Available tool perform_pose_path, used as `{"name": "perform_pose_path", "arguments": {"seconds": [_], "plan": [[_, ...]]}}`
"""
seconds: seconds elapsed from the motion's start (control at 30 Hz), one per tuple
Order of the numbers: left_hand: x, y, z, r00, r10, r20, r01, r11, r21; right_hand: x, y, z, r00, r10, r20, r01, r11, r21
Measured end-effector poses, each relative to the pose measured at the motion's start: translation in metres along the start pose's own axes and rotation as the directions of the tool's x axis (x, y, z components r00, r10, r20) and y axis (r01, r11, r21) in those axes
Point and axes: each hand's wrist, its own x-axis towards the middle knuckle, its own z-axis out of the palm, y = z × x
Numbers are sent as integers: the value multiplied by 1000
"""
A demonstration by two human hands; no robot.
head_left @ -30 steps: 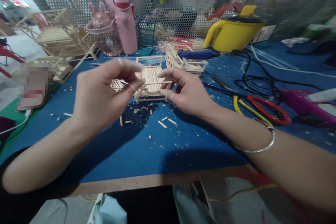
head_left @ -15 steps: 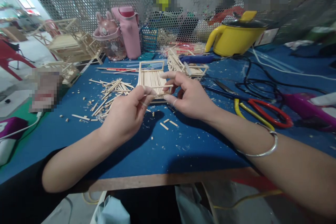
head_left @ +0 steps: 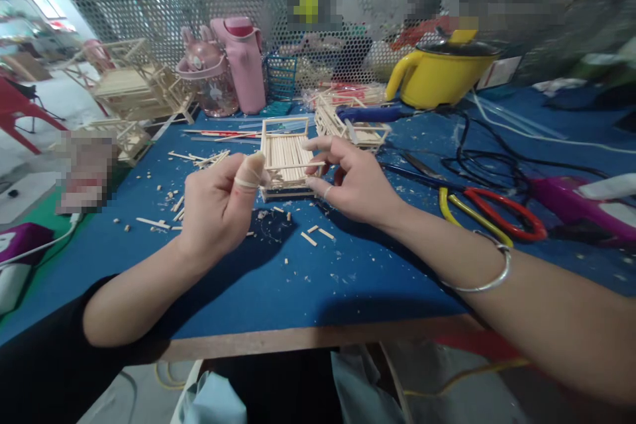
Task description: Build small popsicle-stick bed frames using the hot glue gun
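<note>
Frame, wooden sticks: far-centre on bench; probably light, stiff, fragile at joints; best held low, by its base corners. Left hand: fingers narrow, near left corner; contents unclear. Right hand: fingers curled at right side; grip unclear.

Room near edge; stick frame beyond

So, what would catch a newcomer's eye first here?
Probably the yellow lidded pot, bright at the back right of the blue tabletop. Next, the small slatted stick model in the middle, between the left hand and right hand. A pink bottle stands out at the back, left of centre.
</note>
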Motion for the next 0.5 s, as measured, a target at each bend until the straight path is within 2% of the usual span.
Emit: {"name": "perform_pose_path", "arguments": {"seconds": [0.1,0.3,0.5], "plan": [[3,-4,2,998,-15,-65,15,1000,-13,1,1,1,1000,2,-12,-2,1000,4],[4,-5,5,995,11,-95,-20,995,-94,0,2,2,1000,7,-15,-7,1000,9],[2,-18,10,992,124,-8,-124,984,-129,0,4,-1,1000,19,22,-18,1000,-23]]}}
